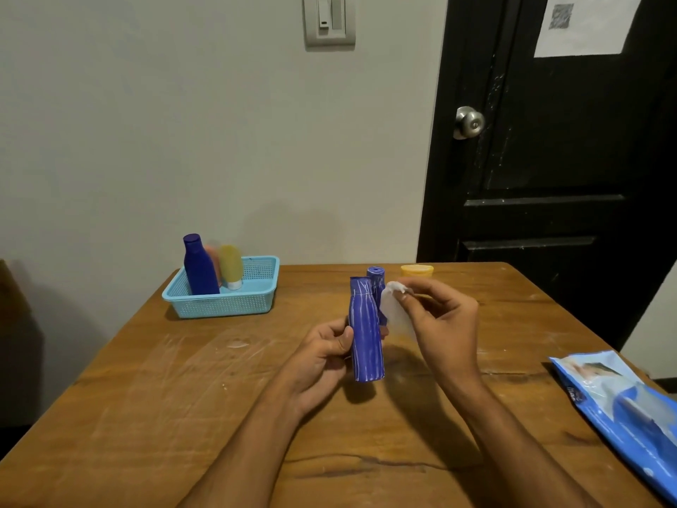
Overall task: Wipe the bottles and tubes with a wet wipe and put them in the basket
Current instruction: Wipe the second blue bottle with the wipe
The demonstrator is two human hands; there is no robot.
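The left hand (pixel 322 352) grips the blue bottle (pixel 366 331) above the table (pixel 183 397); the right hand (pixel 439 317) pinches the wet wipe (pixel 394 306) beside it; that wipe could knock the second bottle (pixel 376 284) standing behind; the basket (pixel 223 302) waits far-left.

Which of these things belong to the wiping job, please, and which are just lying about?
Job: held bottle, wipe, left hand, right hand, basket, second bottle, orange item, wipe pack.
Lying about: table, door, light switch.
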